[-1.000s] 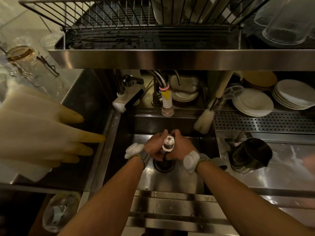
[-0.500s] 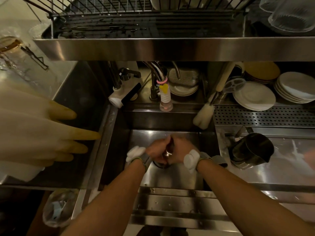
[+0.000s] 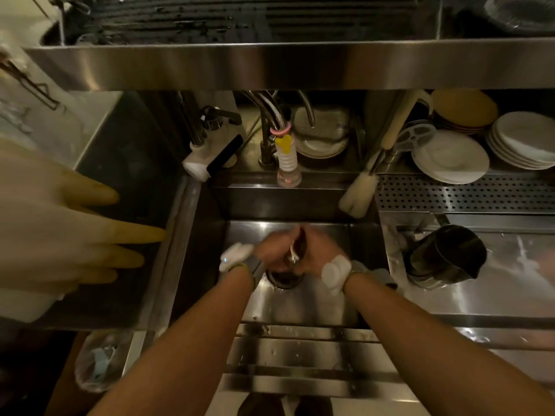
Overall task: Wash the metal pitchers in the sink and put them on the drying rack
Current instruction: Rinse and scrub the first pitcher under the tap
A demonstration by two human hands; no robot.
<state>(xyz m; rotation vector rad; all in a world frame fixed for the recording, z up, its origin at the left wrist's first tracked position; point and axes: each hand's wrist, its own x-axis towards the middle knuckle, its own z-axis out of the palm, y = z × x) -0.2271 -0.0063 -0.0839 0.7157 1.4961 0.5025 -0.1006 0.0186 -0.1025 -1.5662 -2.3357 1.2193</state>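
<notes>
From the head camera, looking down over a dim stainless steel sink (image 3: 303, 304), two bare forearms reach in from the bottom edge and meet over the drain (image 3: 285, 277). The left hand (image 3: 270, 253) and right hand (image 3: 318, 250) are pressed close together, both curled around a small shiny metal item (image 3: 295, 250); motion blur makes it impossible to tell exactly what it is. Each wrist carries a white band-mounted device (image 3: 335, 273). A metal pitcher (image 3: 444, 256) lies tipped on its side on the wet steel counter just right of the basin, its dark mouth facing the camera, well apart from both hands. Above, across the top of the view, runs a steel shelf (image 3: 270, 64) carrying the wire drying rack (image 3: 210, 19). Behind the basin stand faucets, one with a white ribbed spout (image 3: 286, 160) wearing a yellow tag and pink ring. A pale bottle brush (image 3: 359, 190) leans at the back right corner, and stacks of white plates (image 3: 450, 156) rest on a perforated ledge. Pale rubber gloves (image 3: 60, 235) hang large at the left edge. No brand, label or writing can be read anywhere.
</notes>
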